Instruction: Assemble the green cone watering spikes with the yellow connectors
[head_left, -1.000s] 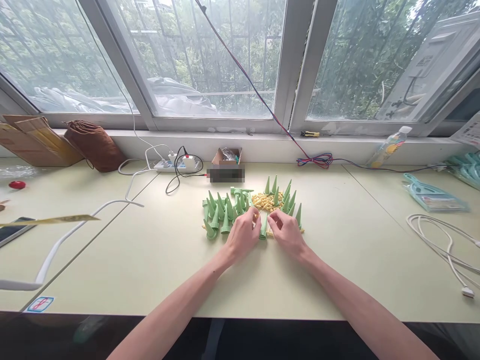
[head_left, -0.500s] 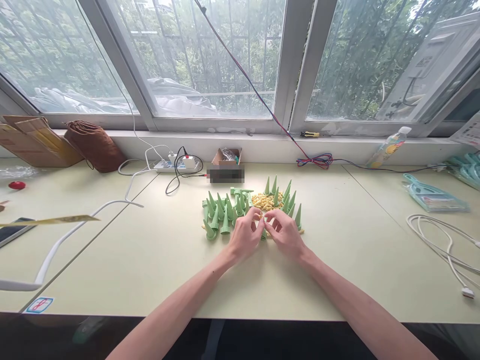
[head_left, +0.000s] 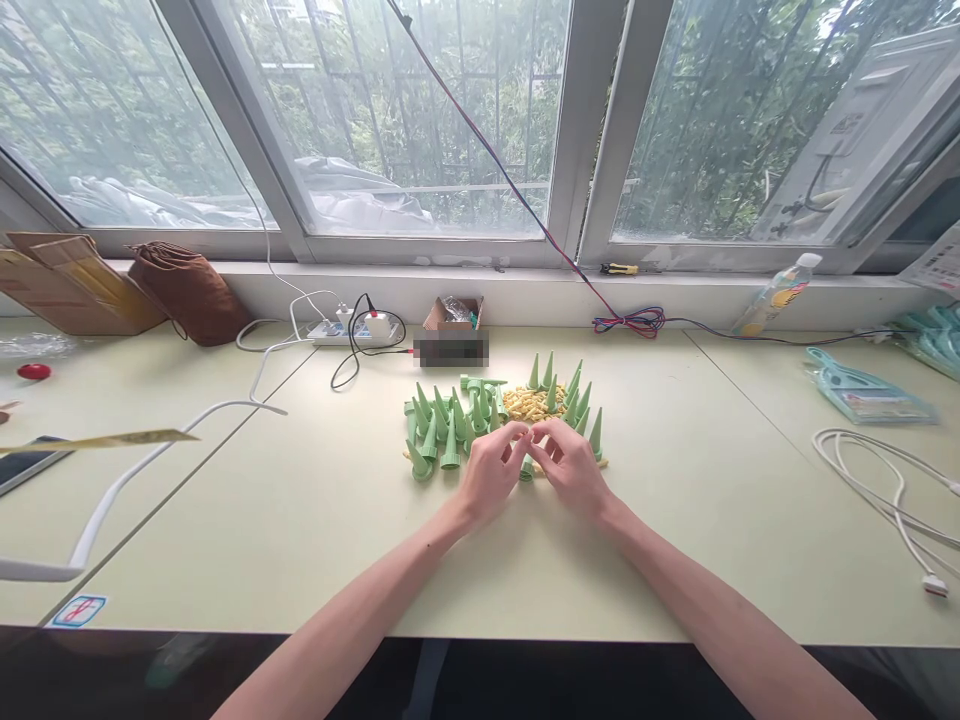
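Note:
My left hand [head_left: 493,468] and my right hand [head_left: 568,466] meet fingertip to fingertip over the table, thumbs and forefingers pinched together. Whatever lies between the fingertips is too small and too covered to name. Just below them a green plastic piece [head_left: 527,469] shows partly between the hands. Left of my left hand stands a crowd of green cone-shaped spikes with ridged caps [head_left: 450,445], some upright and some tilted. Beyond the fingers lies a heap of small yellow pieces [head_left: 529,404]. More green cones [head_left: 595,436] stand around the heap, behind my right hand.
A pale table [head_left: 315,540] runs along the window. At the back are a power strip [head_left: 330,332], a small open box [head_left: 455,312] and a bundled cable [head_left: 630,321]. Rightward are a bottle [head_left: 778,294], a packaged teal tool [head_left: 866,388] and a white cable [head_left: 896,500].
My fingertips have drawn closer together, and the yellowish bit seen between them before is now covered. The cones and the heap look unmoved.

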